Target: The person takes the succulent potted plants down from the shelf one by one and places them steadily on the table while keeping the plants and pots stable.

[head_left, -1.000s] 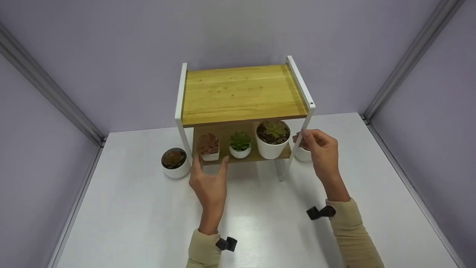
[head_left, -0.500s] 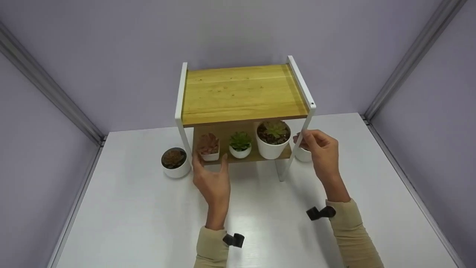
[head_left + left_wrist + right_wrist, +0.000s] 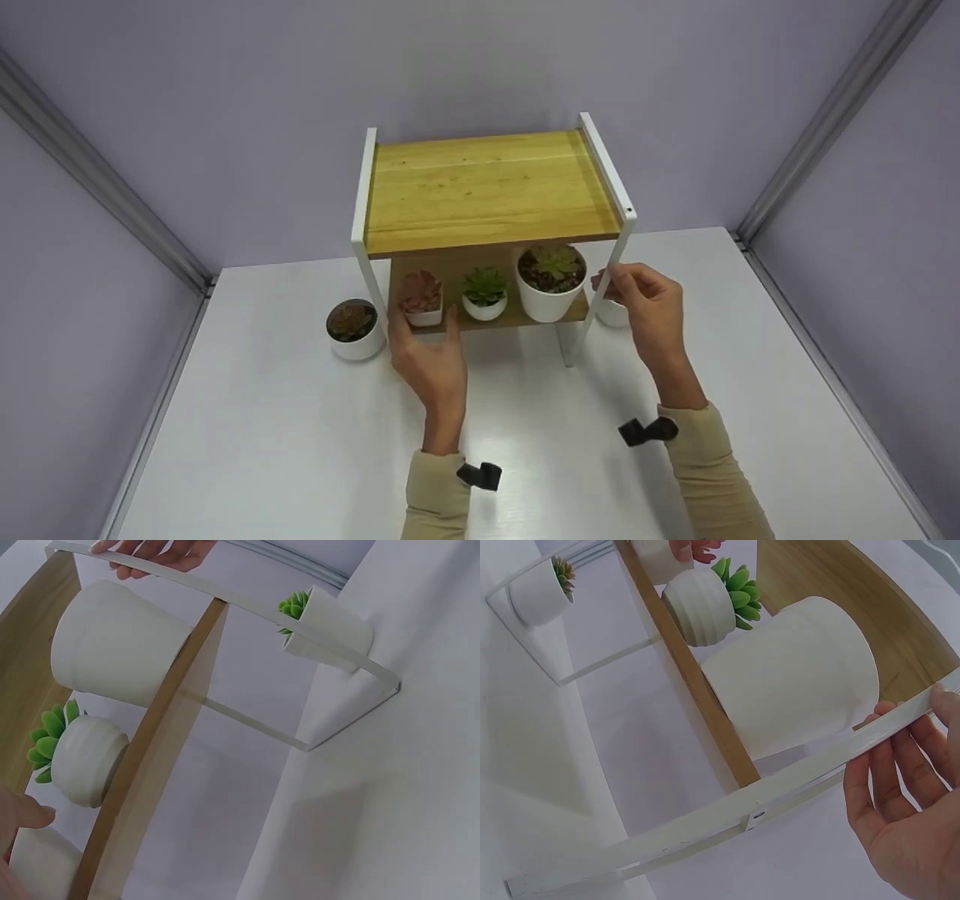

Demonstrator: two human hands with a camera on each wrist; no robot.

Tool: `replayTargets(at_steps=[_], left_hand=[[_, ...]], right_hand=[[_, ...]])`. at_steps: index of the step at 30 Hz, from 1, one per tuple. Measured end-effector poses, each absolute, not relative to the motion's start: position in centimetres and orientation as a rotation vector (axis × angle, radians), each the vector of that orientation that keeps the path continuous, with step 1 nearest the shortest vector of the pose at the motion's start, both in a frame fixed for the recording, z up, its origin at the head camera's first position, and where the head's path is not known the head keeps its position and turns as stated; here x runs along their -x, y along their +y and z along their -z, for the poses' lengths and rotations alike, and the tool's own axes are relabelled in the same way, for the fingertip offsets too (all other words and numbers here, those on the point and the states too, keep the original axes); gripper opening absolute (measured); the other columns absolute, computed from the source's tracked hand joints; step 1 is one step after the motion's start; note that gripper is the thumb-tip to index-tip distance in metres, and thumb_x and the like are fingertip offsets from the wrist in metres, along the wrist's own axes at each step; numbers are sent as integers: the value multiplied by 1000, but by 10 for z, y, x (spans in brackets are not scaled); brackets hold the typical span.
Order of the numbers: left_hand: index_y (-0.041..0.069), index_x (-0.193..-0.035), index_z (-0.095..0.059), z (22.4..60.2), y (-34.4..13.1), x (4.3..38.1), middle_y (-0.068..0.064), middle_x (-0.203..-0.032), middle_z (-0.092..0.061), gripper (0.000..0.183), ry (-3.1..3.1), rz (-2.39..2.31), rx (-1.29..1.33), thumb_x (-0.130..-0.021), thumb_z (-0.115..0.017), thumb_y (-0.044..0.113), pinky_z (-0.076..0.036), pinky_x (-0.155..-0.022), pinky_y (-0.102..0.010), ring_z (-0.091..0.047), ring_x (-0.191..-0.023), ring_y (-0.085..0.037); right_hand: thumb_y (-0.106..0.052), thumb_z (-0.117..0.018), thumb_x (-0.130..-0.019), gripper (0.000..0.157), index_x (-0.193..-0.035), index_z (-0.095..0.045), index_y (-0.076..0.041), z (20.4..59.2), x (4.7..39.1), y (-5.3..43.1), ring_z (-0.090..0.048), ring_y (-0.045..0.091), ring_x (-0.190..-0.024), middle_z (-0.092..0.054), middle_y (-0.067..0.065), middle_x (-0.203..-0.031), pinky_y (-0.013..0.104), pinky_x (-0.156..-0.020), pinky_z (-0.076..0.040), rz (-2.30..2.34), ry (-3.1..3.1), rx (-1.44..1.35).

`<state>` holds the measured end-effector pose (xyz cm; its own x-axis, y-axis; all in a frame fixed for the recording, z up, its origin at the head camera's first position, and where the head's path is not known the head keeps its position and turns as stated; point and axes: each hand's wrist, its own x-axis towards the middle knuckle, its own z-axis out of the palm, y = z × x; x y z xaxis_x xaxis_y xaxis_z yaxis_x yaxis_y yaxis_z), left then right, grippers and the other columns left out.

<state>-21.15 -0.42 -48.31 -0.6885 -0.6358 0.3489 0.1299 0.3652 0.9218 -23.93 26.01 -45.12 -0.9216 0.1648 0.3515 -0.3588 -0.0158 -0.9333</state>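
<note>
A two-tier plant shelf (image 3: 487, 191) with wooden boards and a white frame stands on the white table. My left hand (image 3: 433, 367) spans a square white pot with a reddish succulent (image 3: 422, 296) at the left of the lower board. Its fingers lie along the pot's left side and its thumb along the right. With thumb and fingers, my right hand (image 3: 911, 795) grips the white upright (image 3: 885, 724) of the frame. Beside the square pot, on the same board, sit a small round pot with a green succulent (image 3: 485, 292) and a larger white pot (image 3: 550, 296).
On the table left of the shelf stands a white pot with a brownish succulent (image 3: 352, 328). Another white pot (image 3: 613, 311) stands to the right, partly hidden by my right hand and the upright. Pale walls enclose the back and sides.
My left hand has shifted slightly right and its thumb and fingers have come closer about the square pot. My right hand stays on the frame.
</note>
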Motion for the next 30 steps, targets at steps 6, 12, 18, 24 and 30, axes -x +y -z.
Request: replayTargets(at_steps=[6, 12, 18, 24, 30], left_hand=[[-4, -151, -50, 482, -1, 216, -24, -150, -57, 74, -1899, 1397, -468, -89, -85, 17, -46, -118, -55, -54, -143, -39], [4, -149, -55, 480, -1, 220, -20, -138, -69, 69, -1904, 1379, -538, -88, -84, 20, -54, -106, -54, -67, -128, -37], [6, -148, -57, 477, 0, 223, -20, -132, -73, 69, -1903, 1382, -626, -87, -84, 20, -56, -100, -55, -71, -118, -39], [8, -147, -58, 476, 2, 224, -19, -129, -75, 68, -1897, 1385, -683, -86, -84, 21, -56, -98, -55, -72, -117, -39], [7, -142, -62, 477, 2, 226, -18, -120, -77, 61, -1886, 1350, -690, -86, -83, 18, -58, -91, -57, -75, -108, -39]], right_hand=[[-15, -65, -105, 35, -107, -68, 19, 451, 240, 260, -78, 19, -89, -80, 7, -92, 32, -87, -65, -2004, -1891, -230], [-16, -66, -105, 30, -105, -72, 13, 451, 239, 260, -78, 17, -88, -80, 14, -94, 31, -87, -65, -2011, -1891, -210], [-16, -67, -104, 29, -103, -73, 12, 452, 240, 260, -78, 24, -90, -78, 22, -96, 32, -86, -65, -2005, -1893, -212], [-16, -67, -104, 31, -105, -72, 14, 453, 239, 259, -78, 25, -91, -76, 26, -97, 33, -87, -65, -1999, -1894, -214], [-16, -67, -105, 32, -106, -71, 16, 454, 239, 259, -78, 25, -91, -79, 19, -95, 32, -86, -65, -2004, -1888, -219]])
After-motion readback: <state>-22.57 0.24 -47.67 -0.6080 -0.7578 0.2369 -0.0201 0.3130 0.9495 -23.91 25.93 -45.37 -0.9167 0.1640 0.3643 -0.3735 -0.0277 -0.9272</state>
